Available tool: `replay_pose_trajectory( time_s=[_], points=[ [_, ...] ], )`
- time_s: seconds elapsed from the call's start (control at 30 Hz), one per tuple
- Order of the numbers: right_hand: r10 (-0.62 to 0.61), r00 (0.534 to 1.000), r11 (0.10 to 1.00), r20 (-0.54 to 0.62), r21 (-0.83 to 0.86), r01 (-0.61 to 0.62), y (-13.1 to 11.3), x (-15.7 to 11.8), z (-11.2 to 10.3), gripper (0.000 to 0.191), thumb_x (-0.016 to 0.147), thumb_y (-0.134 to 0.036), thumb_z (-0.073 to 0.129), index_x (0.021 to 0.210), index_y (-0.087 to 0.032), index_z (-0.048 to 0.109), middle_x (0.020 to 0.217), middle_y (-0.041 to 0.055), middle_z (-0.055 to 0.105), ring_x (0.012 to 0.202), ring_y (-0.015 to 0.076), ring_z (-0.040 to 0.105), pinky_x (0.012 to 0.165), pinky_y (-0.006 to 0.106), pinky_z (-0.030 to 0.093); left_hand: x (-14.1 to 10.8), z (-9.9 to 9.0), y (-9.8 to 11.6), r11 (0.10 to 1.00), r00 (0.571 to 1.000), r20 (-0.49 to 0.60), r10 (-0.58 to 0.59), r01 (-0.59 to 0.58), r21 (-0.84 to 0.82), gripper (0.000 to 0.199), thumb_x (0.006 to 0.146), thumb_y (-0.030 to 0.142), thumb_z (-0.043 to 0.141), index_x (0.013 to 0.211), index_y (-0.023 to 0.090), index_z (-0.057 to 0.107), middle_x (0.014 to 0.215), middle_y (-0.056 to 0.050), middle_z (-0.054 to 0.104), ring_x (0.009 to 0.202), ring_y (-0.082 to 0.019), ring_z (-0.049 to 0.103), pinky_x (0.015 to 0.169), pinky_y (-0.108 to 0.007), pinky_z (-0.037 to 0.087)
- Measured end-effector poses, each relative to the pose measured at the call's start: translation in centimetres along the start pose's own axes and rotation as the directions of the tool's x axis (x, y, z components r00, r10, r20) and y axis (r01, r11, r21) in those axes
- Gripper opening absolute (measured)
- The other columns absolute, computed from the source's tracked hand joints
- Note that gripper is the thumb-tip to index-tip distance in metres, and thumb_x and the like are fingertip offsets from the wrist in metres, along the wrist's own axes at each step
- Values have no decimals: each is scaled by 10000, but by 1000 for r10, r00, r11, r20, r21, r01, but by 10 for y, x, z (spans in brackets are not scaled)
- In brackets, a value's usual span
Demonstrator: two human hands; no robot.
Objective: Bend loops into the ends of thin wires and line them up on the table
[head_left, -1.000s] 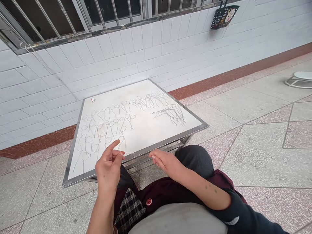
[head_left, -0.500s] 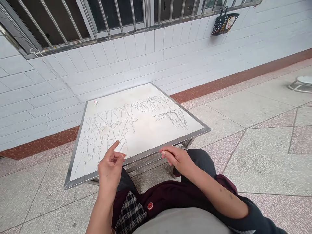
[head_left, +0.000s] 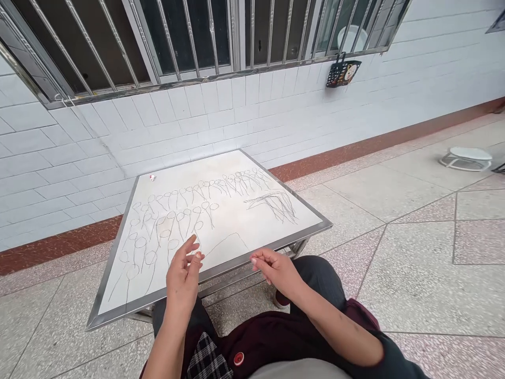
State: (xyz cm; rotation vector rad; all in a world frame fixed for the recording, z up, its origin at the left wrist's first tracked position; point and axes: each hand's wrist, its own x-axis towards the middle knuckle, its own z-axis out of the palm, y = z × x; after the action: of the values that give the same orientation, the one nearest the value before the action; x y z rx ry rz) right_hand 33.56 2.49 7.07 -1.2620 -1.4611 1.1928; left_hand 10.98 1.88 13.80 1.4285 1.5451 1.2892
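A thin dark wire (head_left: pixel 224 238) runs between my two hands, bowed upward in the middle over the table's near part. Its one end is pinched by thumb and finger of my left hand (head_left: pixel 184 268), whose other fingers are loosely raised. My right hand (head_left: pixel 276 269) is closed in a pinch on the other end, just over the near edge. Rows of wires with round loops at one end (head_left: pixel 140 242) lie on the left and back of the white table (head_left: pixel 221 263). A loose bundle of straight-looking wires (head_left: pixel 276 202) is on the right.
A small white and red object (head_left: pixel 152 178) sits at the table's far left corner. The grey metal rim (head_left: pixel 315 227) edges the table, which stands by a tiled wall (head_left: pixel 165 131). A patterned bag (head_left: pixel 342 72) hangs from the window bars. A white stool (head_left: pixel 466 158) stands right.
The view has tilted up, so the table sits lower. Between my hands the wire now shows as a raised bow. Both hands keep nearly the same pose, the left fingers a little more curled.
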Motion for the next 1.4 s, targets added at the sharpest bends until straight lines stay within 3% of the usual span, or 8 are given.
replay_pose_trajectory(
  time_s=[0.17,0.33,0.4,0.73,0.9,1.07,1.23,1.4],
  points=[
    [89,984,994,-154,-50,-98,19,50,-31,224,840,-394,501,882,-187,579,753,-1,640,470,77,471,432,189,408,-19,22,-51,980,984,109,-140,153,-126,521,775,539,580,1152,183,626,868,-60,677,664,-150,608,608,-283,506],
    [156,951,971,-267,-136,-198,36,101,-68,125,856,-258,486,828,-169,569,726,2,651,467,73,488,450,187,414,-41,55,-119,876,869,363,-337,431,-218,580,577,552,747,1008,167,687,738,-41,663,563,-140,571,471,-241,428],
    [176,937,955,-302,-177,-236,41,116,-81,120,867,-225,484,836,-160,580,745,5,660,468,68,491,465,191,419,-42,58,-134,854,844,390,-369,473,-214,604,550,581,747,977,158,693,689,-38,651,538,-140,558,459,-244,418],
    [270,906,864,-326,-334,-377,54,151,-121,281,927,-327,538,1140,-145,565,1102,73,603,915,174,616,783,364,535,-34,64,-185,823,820,362,-443,532,-198,642,510,620,742,973,180,680,662,-29,649,545,-143,548,468,-234,396],
    [275,905,833,-325,-390,-393,55,156,-128,292,926,-320,540,1163,-150,556,1137,80,590,947,184,609,804,378,531,-38,72,-193,845,848,287,-446,504,-178,653,506,651,722,956,181,675,641,-23,636,521,-142,536,462,-232,374],
    [215,911,805,-351,-464,-369,45,153,-136,285,927,-333,536,1136,-141,562,1076,67,607,883,166,619,759,353,538,-37,71,-193,842,838,316,-445,512,-173,649,514,650,721,964,186,666,640,-14,639,511,-131,516,462,-232,365],
    [40,931,766,-363,-587,-262,30,139,-120,210,965,-192,398,1054,-142,581,999,104,635,853,159,606,718,270,448,-34,68,-196,842,811,396,-431,519,-146,655,540,649,703,993,181,643,646,-8,630,537,-137,536,471,-234,378],
    [-44,997,774,-68,-633,-9,33,121,-40,152,904,-195,486,950,-213,630,833,9,668,703,137,598,596,223,389,-35,68,-192,845,794,434,-425,520,-124,603,554,597,715,974,171,639,668,-13,644,555,-134,551,488,-232,386]
  ],
)
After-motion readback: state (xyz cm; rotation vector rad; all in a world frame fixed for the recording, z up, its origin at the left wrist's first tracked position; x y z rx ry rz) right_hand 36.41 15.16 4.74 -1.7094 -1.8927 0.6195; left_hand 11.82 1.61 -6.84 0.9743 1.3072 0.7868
